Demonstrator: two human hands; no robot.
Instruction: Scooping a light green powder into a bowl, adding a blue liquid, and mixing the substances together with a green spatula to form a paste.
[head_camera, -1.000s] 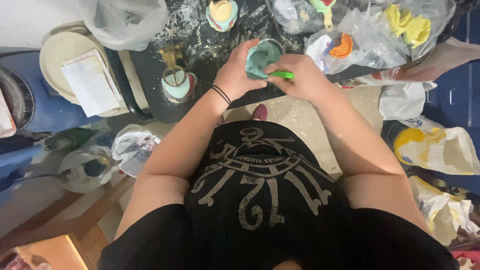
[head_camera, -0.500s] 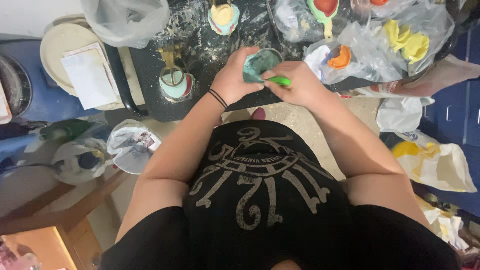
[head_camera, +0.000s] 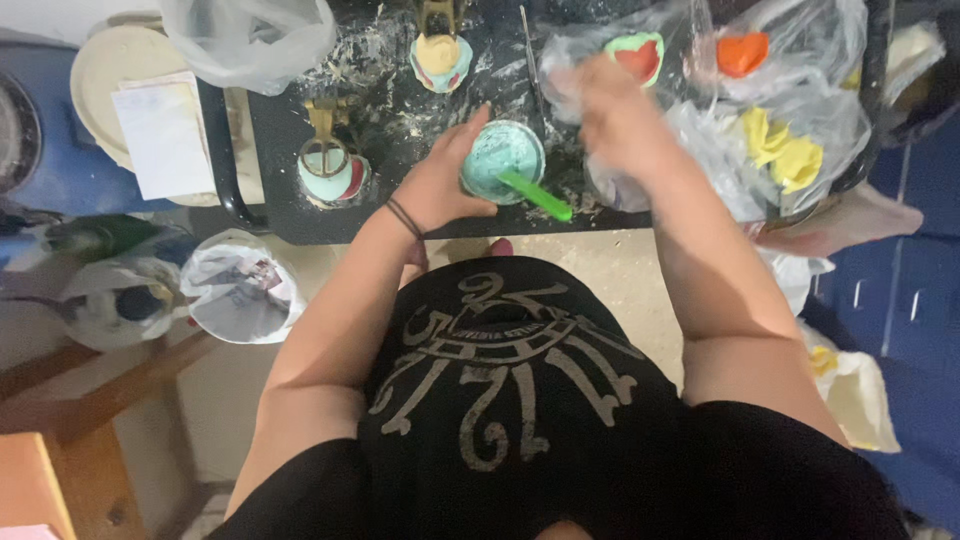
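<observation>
Gripping the teal cup (head_camera: 503, 160), left hand (head_camera: 440, 185); right hand (head_camera: 610, 115) apart.

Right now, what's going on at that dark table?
A person stands at a black tray table dusted with white powder. Their left hand grips a small cup of teal paste, with a green stick resting in it. Their right hand, blurred, is up over clear plastic bags holding red, orange and yellow lumps. Two other small pots with gold tools sit further left on the table.
</observation>
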